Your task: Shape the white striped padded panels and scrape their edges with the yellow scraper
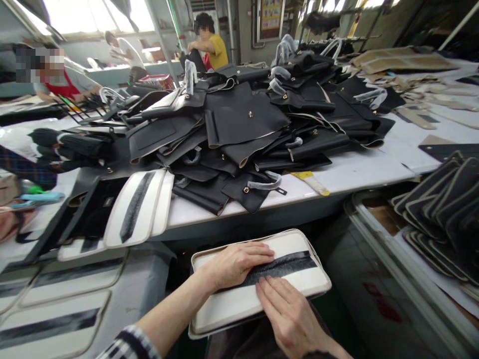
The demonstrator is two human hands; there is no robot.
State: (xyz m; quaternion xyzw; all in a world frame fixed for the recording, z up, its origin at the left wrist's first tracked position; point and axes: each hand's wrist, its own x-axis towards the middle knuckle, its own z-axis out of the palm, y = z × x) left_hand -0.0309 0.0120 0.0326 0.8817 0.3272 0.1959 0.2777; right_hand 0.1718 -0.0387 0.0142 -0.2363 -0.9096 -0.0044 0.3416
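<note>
A white rounded-corner panel (232, 314) with a raised rim lies in front of me, below the table's front edge. A dark, streaked strip (294, 263) runs lengthwise along its middle. My left hand (241, 262) rests flat on the panel's upper side, its fingers stretched over the strip. From below, my right hand (288, 309) presses flat with extended fingers at the strip's lower edge. Both hands are open, and neither grips the panel. Part of the strip is hidden beneath them.
Black bag pieces (247, 114) with wrapped handles are heaped on the white table (366, 172). Similar white panels (140, 209) lie at left. Black panels (445, 209) stack at right beside a metal bin (396, 279). Several people work behind, one in yellow (219, 52).
</note>
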